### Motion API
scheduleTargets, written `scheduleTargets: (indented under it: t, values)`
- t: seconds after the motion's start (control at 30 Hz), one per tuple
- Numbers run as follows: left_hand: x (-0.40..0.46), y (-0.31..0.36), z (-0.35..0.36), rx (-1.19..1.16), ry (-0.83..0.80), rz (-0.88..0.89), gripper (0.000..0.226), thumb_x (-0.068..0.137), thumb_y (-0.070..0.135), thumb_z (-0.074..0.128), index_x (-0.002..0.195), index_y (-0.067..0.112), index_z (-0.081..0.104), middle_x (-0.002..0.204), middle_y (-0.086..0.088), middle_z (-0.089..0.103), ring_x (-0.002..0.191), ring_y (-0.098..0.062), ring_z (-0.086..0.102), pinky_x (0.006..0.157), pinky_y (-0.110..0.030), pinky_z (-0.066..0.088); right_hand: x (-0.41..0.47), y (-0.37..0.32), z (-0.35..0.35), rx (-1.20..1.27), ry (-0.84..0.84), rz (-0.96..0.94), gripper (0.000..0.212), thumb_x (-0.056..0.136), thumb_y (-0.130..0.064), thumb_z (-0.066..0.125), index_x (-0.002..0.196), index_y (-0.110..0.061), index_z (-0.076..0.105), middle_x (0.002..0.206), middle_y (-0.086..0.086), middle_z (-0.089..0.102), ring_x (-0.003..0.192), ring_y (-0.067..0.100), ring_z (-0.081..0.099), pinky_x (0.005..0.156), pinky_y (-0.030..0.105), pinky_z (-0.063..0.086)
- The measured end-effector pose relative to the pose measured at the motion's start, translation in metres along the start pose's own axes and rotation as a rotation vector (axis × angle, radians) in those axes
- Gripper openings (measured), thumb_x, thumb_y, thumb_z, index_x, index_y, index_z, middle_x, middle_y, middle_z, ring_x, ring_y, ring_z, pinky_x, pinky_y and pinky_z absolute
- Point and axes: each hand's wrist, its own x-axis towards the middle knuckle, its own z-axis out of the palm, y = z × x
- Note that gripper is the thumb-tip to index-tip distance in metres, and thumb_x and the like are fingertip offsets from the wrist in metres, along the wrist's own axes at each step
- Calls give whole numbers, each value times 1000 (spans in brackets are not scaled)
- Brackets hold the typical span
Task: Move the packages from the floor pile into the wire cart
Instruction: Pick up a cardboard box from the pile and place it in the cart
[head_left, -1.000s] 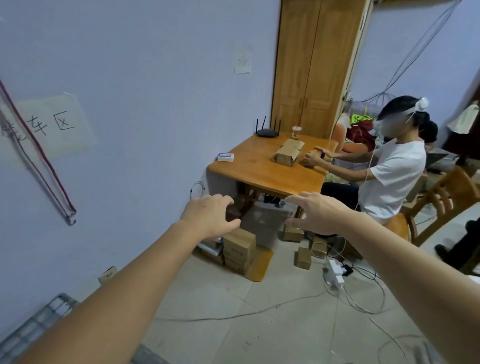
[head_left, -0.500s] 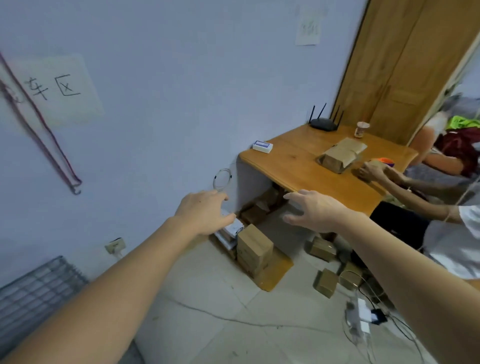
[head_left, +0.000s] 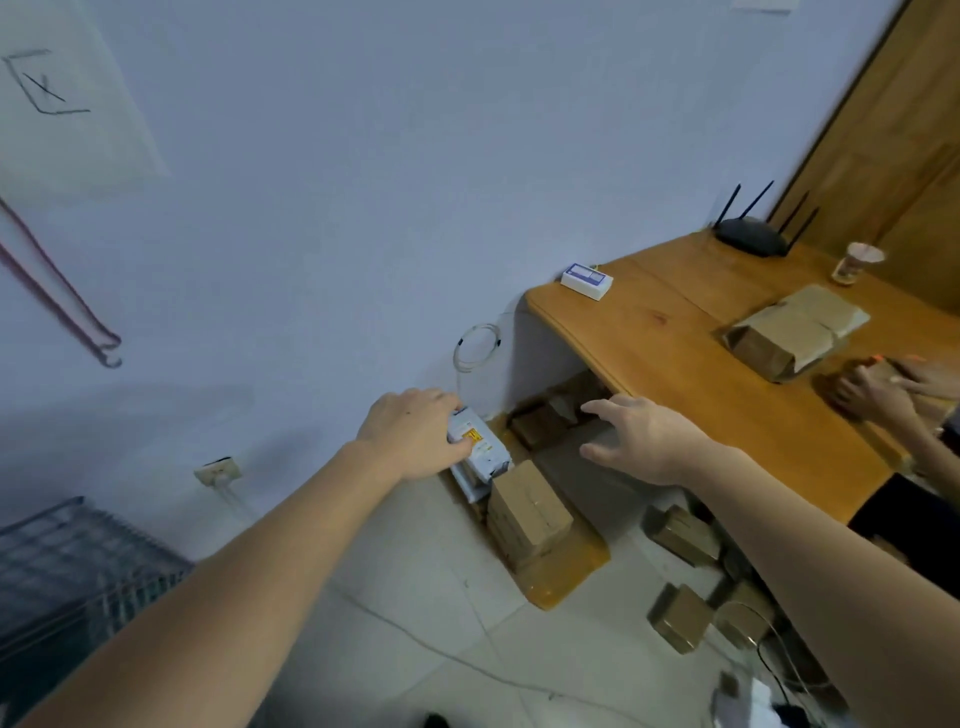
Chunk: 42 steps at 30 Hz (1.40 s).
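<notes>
Wall (head_left: 322, 218): fills most of the view now; half a second ago the door and more of the room showed, so the head has swung down and toward the pile.
Worktop (head_left: 675, 364): wooden, at right, much closer than a second ago; another person's hands rest on it at the far right edge.
Cart (head_left: 67, 566): wire mesh at lower left, well apart from the pile; more of it shows than a second ago. Nothing can be made out inside it from here.
Pile (head_left: 530, 514): brown boxes stacked on the floor under the worktop's near corner, with looser boxes scattered to the right.
Left hand (head_left: 415, 436): has come down onto the white package (head_left: 475, 447) on top of the pile by the wall, fingers curled over its near end; half a second ago it hovered short of it.
Right hand (head_left: 639, 431): open, fingers spread, holding nothing, above the boxes under the worktop edge.
Meaning: the reach looks finished and the first grasp begun; the lift and the carry back left to the cart are not yet done.
</notes>
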Motion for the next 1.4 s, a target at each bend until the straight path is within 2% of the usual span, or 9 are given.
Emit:
scheduleTargets:
  t: [0.3, 0.73, 0.87, 1.0, 1.07, 1.13, 1.27, 1.33, 1.4]
  values:
    - [118, -4, 100, -58, -175, -86, 57, 92, 60, 55, 139, 29, 55, 139, 5, 61, 129, -24, 57, 103, -39, 46, 132, 73, 75, 44, -211, -5, 67, 100, -58, 54, 158, -27, 38, 154, 1, 48, 138, 24, 49, 110, 43, 47]
    - [277, 21, 462, -322, -557, -405, 73, 96, 70, 47, 156, 30, 36, 151, 2, 50, 137, -24, 50, 111, -41, 40, 360, 173, 409, 321, -522, 110, 63, 100, -43, 62, 154, -14, 43, 153, 12, 49, 138, 31, 49, 108, 37, 40]
    - [311, 41, 571, -805, -520, -754, 91, 89, 68, 66, 160, 25, 29, 155, 1, 48, 139, -23, 50, 110, -40, 44, 405, 201, 493, 501, -610, 255, 87, 97, -44, 69, 164, -14, 23, 165, 13, 35, 149, 32, 37, 119, 41, 32]
    - [333, 61, 637, -1436, -394, -1178, 111, 88, 61, 74, 167, 17, 10, 166, -3, 34, 146, -24, 43, 111, -35, 42, 421, 212, 554, 779, -606, 415, 115, 71, -76, 76, 163, -28, 27, 163, 0, 40, 145, 24, 44, 120, 45, 38]
    - [338, 69, 653, -1603, -382, -1206, 106, 78, 78, 71, 159, 21, 36, 149, 6, 50, 133, -18, 53, 107, -31, 44, 420, 213, 574, 889, -614, 458, 103, 60, -86, 71, 148, -36, 51, 149, -6, 58, 131, 19, 58, 116, 44, 45]
    - [334, 78, 662, -1642, -347, -1222, 127, 52, 99, 65, 149, 19, 55, 145, -1, 63, 125, -21, 64, 112, -39, 48, 411, 208, 573, 967, -593, 490, 85, 64, -83, 71, 133, -35, 63, 130, -11, 69, 120, 16, 66, 111, 42, 49]
    - [314, 85, 601, -1659, -198, -1261, 90, 80, 80, 65, 137, 11, 58, 126, -3, 68, 110, -21, 68, 96, -38, 57, 387, 186, 522, 1049, -528, 517, 46, 90, -61, 69, 125, -34, 57, 110, -14, 66, 103, 12, 65, 95, 35, 51]
    - [298, 79, 560, -1657, -152, -1298, 75, 84, 70, 71, 128, 12, 50, 118, -2, 64, 100, -15, 66, 76, -30, 54, 373, 170, 482, 1130, -565, 533, 50, 84, -64, 73, 123, -36, 57, 116, -10, 69, 107, 17, 67, 98, 42, 54]
    - [276, 70, 510, -1683, -95, -1291, 75, 83, 67, 74, 127, 13, 45, 119, -3, 62, 99, -15, 65, 72, -31, 53, 357, 150, 441, 1219, -594, 535, 79, 71, -71, 81, 136, -35, 55, 130, -3, 69, 115, 23, 69, 102, 49, 56]
